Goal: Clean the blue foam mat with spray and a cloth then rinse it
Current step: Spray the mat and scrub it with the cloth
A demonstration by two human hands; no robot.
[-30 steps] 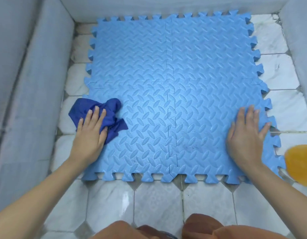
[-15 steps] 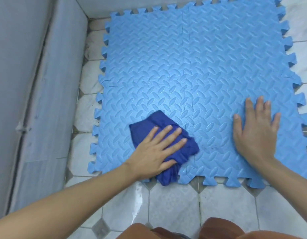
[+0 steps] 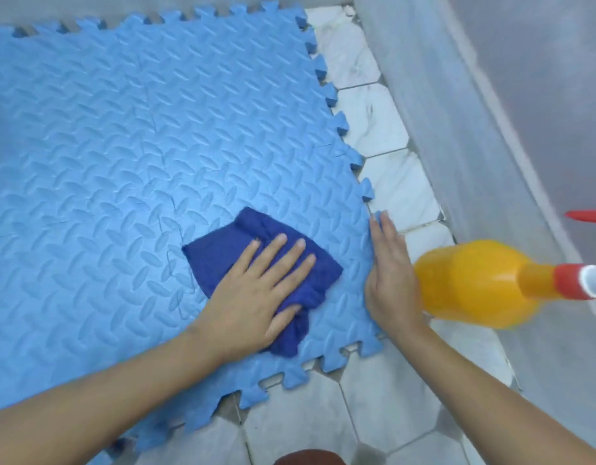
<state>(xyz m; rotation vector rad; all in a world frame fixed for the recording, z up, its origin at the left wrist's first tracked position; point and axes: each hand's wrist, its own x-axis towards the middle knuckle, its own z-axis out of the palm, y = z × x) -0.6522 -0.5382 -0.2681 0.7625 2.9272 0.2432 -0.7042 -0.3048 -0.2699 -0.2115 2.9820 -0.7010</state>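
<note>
The foam mat [image 3: 129, 135] lies on the tiled floor [image 3: 383, 404]. The cloth [image 3: 222, 256] lies on the mat near its right edge. The spray bottle [image 3: 474, 283] lies on the floor just right of the mat.

Light blue foam mat [image 3: 129, 135] with raised leaf-weave pattern, dark blue cloth [image 3: 222, 260], orange spray bottle [image 3: 470, 283] with red collar, white marbled floor tiles [image 3: 387, 193].

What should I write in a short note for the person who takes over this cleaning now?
Left hand: flat, fingers straight, pressing the dark blue cloth onto the blue foam puzzle mat near its near right corner.
Right hand: flat on the mat's right edge, steadying it.
Orange plastic spray bottle: on the tiled floor beside the right hand, not held.
Done: wiping under way.
Left: finish wiping, then rinse.
</note>
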